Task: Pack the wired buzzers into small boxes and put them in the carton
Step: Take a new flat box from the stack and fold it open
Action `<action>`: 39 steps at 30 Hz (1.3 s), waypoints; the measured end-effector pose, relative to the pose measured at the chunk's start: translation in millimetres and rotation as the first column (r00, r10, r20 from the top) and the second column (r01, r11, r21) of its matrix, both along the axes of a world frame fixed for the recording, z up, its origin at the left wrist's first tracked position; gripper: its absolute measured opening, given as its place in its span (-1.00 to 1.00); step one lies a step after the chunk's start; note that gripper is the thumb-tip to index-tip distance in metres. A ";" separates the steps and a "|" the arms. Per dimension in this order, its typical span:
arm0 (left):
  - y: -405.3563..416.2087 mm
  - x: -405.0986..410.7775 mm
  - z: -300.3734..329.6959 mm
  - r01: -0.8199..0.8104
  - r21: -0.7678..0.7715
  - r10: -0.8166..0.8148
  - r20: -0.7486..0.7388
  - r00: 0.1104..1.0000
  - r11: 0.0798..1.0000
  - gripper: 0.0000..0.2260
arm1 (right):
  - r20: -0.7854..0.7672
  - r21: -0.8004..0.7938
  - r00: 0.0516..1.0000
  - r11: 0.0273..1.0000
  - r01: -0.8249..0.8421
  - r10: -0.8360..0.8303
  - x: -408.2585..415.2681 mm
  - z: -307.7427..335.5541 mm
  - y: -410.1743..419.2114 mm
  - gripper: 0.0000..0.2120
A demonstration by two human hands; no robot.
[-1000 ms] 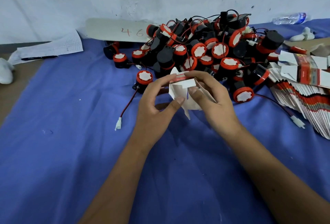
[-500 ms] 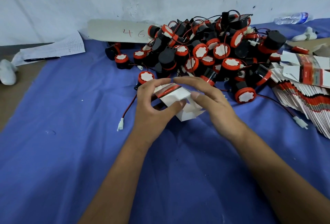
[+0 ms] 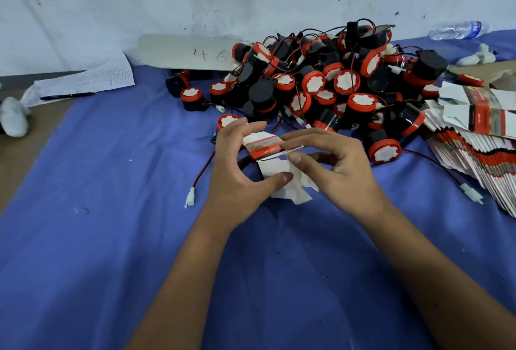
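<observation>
Nearest you, both bare forearms reach forward over the blue cloth-covered table (image 3: 117, 252). Your left hand (image 3: 240, 173) is curled round the small white cardboard box with a red and black printed band (image 3: 269, 151), thumb pressed on its white lower flap and fingers hooked over its far edge. Your right hand (image 3: 340, 165) meets it from the other side, fingertips pinching the box's right end, so the half-folded box sits between the two hands, just above the cloth, with its loose white flaps hanging below your thumbs.

Just left of your left hand lies a red and black wire ending in a white plastic connector (image 3: 190, 198).

Beyond your fingers, touching distance from the box, rises the heap of black cylindrical buzzers with red rims and white face stickers (image 3: 329, 84), their wires tangled through it.

To your right, beside the heap, a fanned stack of flat unfolded white and red box blanks (image 3: 480, 148) spreads along the cloth.

Farther back, a pale card marked "46" (image 3: 190, 51) leans at the wall, and a lined paper sheet (image 3: 92, 79) with a dark pen (image 3: 68, 95) on it lies to the left.
</observation>
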State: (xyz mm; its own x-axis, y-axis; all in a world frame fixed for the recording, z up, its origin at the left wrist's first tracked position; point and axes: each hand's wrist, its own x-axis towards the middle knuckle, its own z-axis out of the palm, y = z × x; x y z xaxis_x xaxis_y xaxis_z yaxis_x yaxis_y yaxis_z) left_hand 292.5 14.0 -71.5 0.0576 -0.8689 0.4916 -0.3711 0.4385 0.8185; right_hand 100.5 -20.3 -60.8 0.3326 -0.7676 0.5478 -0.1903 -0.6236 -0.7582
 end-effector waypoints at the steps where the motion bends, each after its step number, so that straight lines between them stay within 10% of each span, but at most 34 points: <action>1: -0.7 -1.1 -0.7 -0.007 0.003 0.007 0.019 1.000 1.000 -0.33 | 0.018 0.009 1.000 1.000 0.025 -0.026 0.3 0.6 0.5 -0.87; 6: -1.2 -7.9 0.3 -0.119 0.066 0.129 -0.179 0.975 0.991 -0.57 | -0.004 0.146 0.993 0.983 -0.112 0.114 0.8 4.9 1.5 -0.69; 13: -4.2 -15.5 4.3 0.040 0.268 0.158 -0.672 0.724 0.963 -0.55 | 0.187 0.393 0.953 0.871 -0.294 0.238 0.6 2.7 -0.2 -0.40; 23: 4.0 -32.7 -1.2 0.060 0.281 0.034 -0.316 0.948 0.958 -0.73 | 0.407 0.546 0.909 0.773 -0.324 0.093 1.8 -2.5 -4.0 -0.62; 29: 2.6 -16.9 1.5 0.429 0.326 -0.212 -0.532 0.820 0.842 -0.21 | 0.410 0.530 0.908 0.789 -0.311 0.083 -0.4 -1.7 -5.3 -0.64; 39: -1.9 -14.6 -7.9 0.120 0.266 -0.018 -0.355 0.935 0.957 -0.74 | 0.326 0.527 0.914 0.756 -0.389 0.243 3.9 3.7 3.6 -0.60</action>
